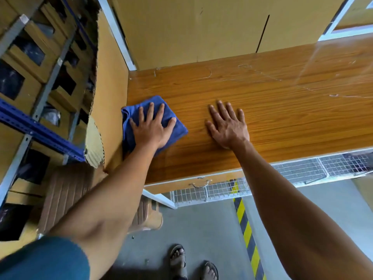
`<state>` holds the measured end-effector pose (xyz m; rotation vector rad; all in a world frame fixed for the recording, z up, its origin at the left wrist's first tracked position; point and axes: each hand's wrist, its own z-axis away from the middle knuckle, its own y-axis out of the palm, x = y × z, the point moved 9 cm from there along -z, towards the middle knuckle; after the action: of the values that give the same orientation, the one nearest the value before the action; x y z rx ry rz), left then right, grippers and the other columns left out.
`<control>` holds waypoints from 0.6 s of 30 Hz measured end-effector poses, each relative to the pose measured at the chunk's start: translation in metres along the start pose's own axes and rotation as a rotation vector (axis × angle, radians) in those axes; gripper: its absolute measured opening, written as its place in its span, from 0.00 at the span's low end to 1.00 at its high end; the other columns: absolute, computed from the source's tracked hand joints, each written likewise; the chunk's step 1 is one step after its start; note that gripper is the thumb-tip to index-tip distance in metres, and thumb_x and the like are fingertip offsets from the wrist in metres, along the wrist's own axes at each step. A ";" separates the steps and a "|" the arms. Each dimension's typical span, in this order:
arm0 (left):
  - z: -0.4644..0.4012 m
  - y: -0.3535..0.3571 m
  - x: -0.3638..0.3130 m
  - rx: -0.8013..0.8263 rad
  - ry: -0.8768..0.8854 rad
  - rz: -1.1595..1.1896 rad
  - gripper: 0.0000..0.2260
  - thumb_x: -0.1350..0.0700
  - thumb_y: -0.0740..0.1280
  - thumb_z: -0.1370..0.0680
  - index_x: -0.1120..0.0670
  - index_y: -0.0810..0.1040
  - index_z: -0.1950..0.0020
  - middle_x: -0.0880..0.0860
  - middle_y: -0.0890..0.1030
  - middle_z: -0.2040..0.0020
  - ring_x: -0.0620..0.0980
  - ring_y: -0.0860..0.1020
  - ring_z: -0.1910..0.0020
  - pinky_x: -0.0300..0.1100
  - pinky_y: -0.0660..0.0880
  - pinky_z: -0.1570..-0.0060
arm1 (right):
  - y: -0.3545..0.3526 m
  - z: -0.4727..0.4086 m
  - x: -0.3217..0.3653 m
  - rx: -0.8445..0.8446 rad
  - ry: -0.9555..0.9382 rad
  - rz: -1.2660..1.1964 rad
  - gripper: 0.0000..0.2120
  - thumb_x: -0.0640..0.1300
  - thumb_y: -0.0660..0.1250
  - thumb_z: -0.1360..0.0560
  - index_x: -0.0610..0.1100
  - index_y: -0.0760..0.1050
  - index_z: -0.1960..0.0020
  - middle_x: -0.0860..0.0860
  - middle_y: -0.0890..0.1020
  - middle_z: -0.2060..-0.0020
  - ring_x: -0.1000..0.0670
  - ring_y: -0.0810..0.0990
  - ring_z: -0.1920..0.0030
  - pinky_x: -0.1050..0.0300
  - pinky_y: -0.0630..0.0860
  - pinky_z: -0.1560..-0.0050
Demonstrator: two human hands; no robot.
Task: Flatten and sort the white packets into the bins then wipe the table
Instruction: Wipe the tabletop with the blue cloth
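Note:
A folded blue cloth (173, 126) lies at the left end of the wooden table (272, 102). My left hand (151, 128) presses flat on the cloth with its fingers spread and straight. My right hand (228, 124) rests flat on the bare tabletop to the right of the cloth, fingers spread, holding nothing. No white packets or bins are in view.
Cardboard panels (191, 29) wall the table at the back and left. A blue metal shelf rack (38, 126) with boxes stands at the left. A brown plastic stool (66, 190) sits by the table's left corner. Wire mesh (302, 170) and a yellow-black floor stripe (245, 225) lie below the front edge.

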<state>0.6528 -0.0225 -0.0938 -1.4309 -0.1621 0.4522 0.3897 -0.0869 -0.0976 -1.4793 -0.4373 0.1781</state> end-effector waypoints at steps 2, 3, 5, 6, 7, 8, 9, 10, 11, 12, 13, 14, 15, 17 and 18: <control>-0.015 -0.002 0.001 0.015 -0.005 -0.007 0.37 0.23 0.41 0.22 0.35 0.45 0.15 0.44 0.43 0.13 0.56 0.40 0.15 0.72 0.41 0.22 | 0.001 -0.002 -0.001 -0.005 0.004 -0.003 0.33 0.68 0.40 0.17 0.58 0.43 0.15 0.54 0.45 0.15 0.47 0.42 0.16 0.38 0.41 0.19; -0.014 -0.002 0.002 0.016 0.003 -0.014 0.37 0.23 0.41 0.22 0.35 0.45 0.15 0.44 0.43 0.13 0.56 0.40 0.15 0.71 0.41 0.22 | -0.001 -0.003 -0.001 -0.013 0.005 -0.002 0.33 0.68 0.40 0.18 0.58 0.43 0.15 0.54 0.45 0.15 0.48 0.42 0.16 0.38 0.41 0.19; 0.012 0.004 0.007 0.007 0.029 -0.014 0.37 0.23 0.41 0.22 0.35 0.45 0.15 0.43 0.43 0.13 0.55 0.41 0.15 0.71 0.42 0.21 | 0.002 -0.002 0.000 -0.001 -0.001 -0.002 0.33 0.68 0.40 0.18 0.58 0.43 0.15 0.54 0.45 0.16 0.48 0.42 0.16 0.38 0.41 0.19; 0.033 0.007 0.009 -0.020 0.053 -0.010 0.36 0.23 0.41 0.22 0.35 0.46 0.15 0.43 0.44 0.13 0.55 0.42 0.15 0.70 0.44 0.21 | 0.002 -0.001 0.000 0.001 0.000 0.000 0.33 0.68 0.40 0.18 0.58 0.43 0.15 0.54 0.44 0.16 0.48 0.42 0.16 0.38 0.41 0.19; 0.056 0.010 0.010 -0.048 0.075 -0.009 0.36 0.23 0.42 0.21 0.35 0.47 0.15 0.43 0.46 0.13 0.54 0.43 0.15 0.70 0.45 0.21 | 0.002 0.000 -0.001 0.001 0.002 0.003 0.33 0.68 0.39 0.18 0.58 0.42 0.15 0.54 0.44 0.16 0.47 0.41 0.16 0.38 0.41 0.19; 0.077 0.012 0.011 -0.065 0.096 -0.012 0.35 0.24 0.42 0.21 0.35 0.47 0.15 0.43 0.46 0.13 0.54 0.44 0.14 0.70 0.47 0.21 | 0.001 0.000 -0.001 0.006 0.004 0.003 0.33 0.68 0.39 0.18 0.58 0.42 0.15 0.54 0.44 0.16 0.47 0.41 0.16 0.37 0.41 0.19; 0.092 0.014 0.013 -0.068 0.112 -0.019 0.35 0.24 0.43 0.20 0.35 0.47 0.15 0.43 0.47 0.13 0.54 0.44 0.14 0.70 0.47 0.21 | 0.000 0.000 0.000 0.015 0.006 0.000 0.33 0.68 0.38 0.18 0.58 0.42 0.15 0.54 0.43 0.16 0.47 0.41 0.16 0.37 0.40 0.19; 0.099 0.015 0.014 -0.067 0.120 -0.029 0.35 0.24 0.43 0.20 0.35 0.47 0.15 0.43 0.47 0.13 0.54 0.44 0.14 0.70 0.48 0.21 | -0.001 0.000 0.001 0.019 0.008 -0.002 0.33 0.68 0.38 0.18 0.58 0.42 0.15 0.54 0.43 0.16 0.47 0.41 0.16 0.37 0.40 0.19; 0.098 0.016 0.015 -0.061 0.117 -0.036 0.35 0.24 0.43 0.20 0.35 0.47 0.15 0.43 0.46 0.13 0.54 0.44 0.15 0.71 0.48 0.21 | -0.001 0.000 0.001 0.019 0.011 -0.002 0.33 0.68 0.38 0.18 0.58 0.42 0.15 0.53 0.44 0.15 0.47 0.41 0.16 0.37 0.40 0.19; 0.089 0.014 0.015 -0.062 0.109 -0.039 0.35 0.24 0.43 0.21 0.34 0.47 0.15 0.43 0.47 0.13 0.54 0.44 0.15 0.71 0.48 0.22 | -0.001 0.000 0.002 0.015 0.014 0.003 0.33 0.68 0.38 0.18 0.58 0.42 0.15 0.53 0.44 0.15 0.47 0.41 0.16 0.37 0.40 0.19; 0.075 0.010 0.014 -0.063 0.100 -0.031 0.35 0.24 0.44 0.21 0.34 0.48 0.15 0.43 0.47 0.13 0.54 0.44 0.15 0.71 0.48 0.22 | 0.000 0.000 0.002 0.012 0.016 0.007 0.33 0.68 0.38 0.18 0.58 0.42 0.15 0.53 0.44 0.15 0.47 0.42 0.16 0.37 0.41 0.19; 0.059 0.006 0.014 -0.061 0.093 -0.017 0.35 0.23 0.44 0.21 0.34 0.49 0.15 0.43 0.47 0.13 0.54 0.44 0.15 0.71 0.48 0.22 | 0.000 0.000 0.002 0.010 0.017 0.008 0.33 0.68 0.38 0.18 0.58 0.43 0.15 0.53 0.45 0.15 0.47 0.42 0.16 0.37 0.41 0.19; 0.044 0.003 0.013 -0.044 0.088 -0.008 0.36 0.23 0.44 0.21 0.34 0.48 0.15 0.43 0.46 0.13 0.54 0.44 0.15 0.71 0.47 0.22 | 0.001 0.000 0.002 0.010 0.017 0.007 0.33 0.68 0.38 0.18 0.59 0.43 0.15 0.54 0.45 0.15 0.48 0.42 0.16 0.37 0.41 0.19; 0.023 0.003 0.012 -0.013 0.091 -0.013 0.36 0.23 0.43 0.22 0.35 0.47 0.15 0.44 0.45 0.13 0.55 0.43 0.15 0.71 0.45 0.22 | 0.002 0.000 0.001 0.008 0.017 0.010 0.34 0.69 0.38 0.18 0.59 0.43 0.15 0.54 0.45 0.15 0.48 0.42 0.16 0.38 0.41 0.19; 0.020 0.004 0.012 -0.007 0.097 -0.017 0.36 0.23 0.43 0.22 0.35 0.47 0.15 0.44 0.45 0.13 0.55 0.42 0.15 0.71 0.45 0.22 | 0.001 0.000 0.000 0.008 0.018 0.009 0.34 0.69 0.38 0.18 0.59 0.43 0.15 0.54 0.45 0.16 0.48 0.42 0.16 0.38 0.41 0.19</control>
<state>0.6555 0.0008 -0.0964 -1.4544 -0.0975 0.3676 0.3903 -0.0869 -0.0986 -1.4743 -0.4154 0.1737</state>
